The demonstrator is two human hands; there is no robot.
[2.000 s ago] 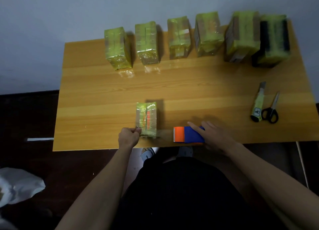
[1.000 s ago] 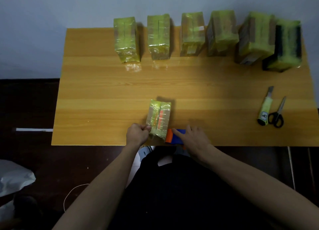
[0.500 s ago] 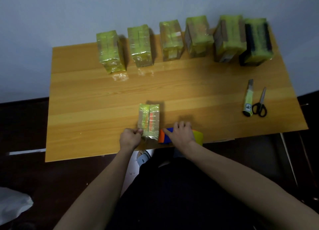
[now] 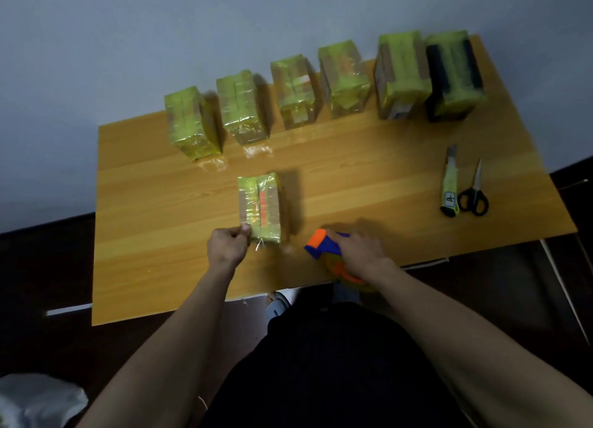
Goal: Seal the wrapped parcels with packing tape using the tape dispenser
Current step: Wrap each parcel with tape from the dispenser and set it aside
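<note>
Seven wrapped parcels on table; left hand pinches the nearest, right hand grips one tape dispenser.

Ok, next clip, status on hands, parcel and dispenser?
Left hand pinches near corner of small yellow-taped parcel. Right hand grips blue-and-orange tape dispenser, apart from parcel. Nothing between them on wooden table.

Left hand fingers curled, apparently pinching; right hand curled in grip, forearms extended forward
</note>
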